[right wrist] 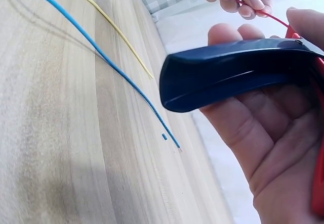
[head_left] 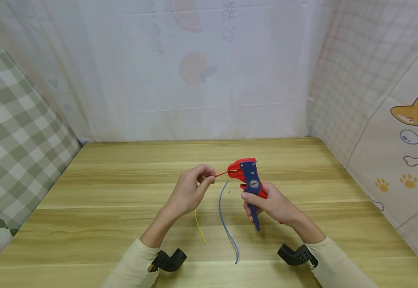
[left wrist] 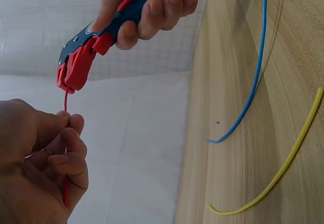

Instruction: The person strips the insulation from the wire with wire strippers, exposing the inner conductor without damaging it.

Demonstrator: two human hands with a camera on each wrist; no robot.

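In my right hand (head_left: 269, 203) I grip a red and blue wire stripper (head_left: 253, 184) by its handles, nose pointing left above the table. My left hand (head_left: 191, 190) pinches a red wire (head_left: 222, 174) between thumb and fingers. One end of that wire enters the stripper's red nose; the other runs down through the left palm, as the left wrist view shows. Below the hands, a blue wire (head_left: 221, 212) lies curved on the table, one end showing bare metal (right wrist: 179, 149) in the right wrist view. Left of it lies a yellow wire (head_left: 199, 228), partly hidden by my left hand.
A tiny cut piece of blue insulation (right wrist: 164, 136) lies near the blue wire's bare end. The wooden table (head_left: 122, 224) runs back to a white curtain (head_left: 129, 80). Cloth walls stand at both sides, green-checked (head_left: 18, 88) on the left.
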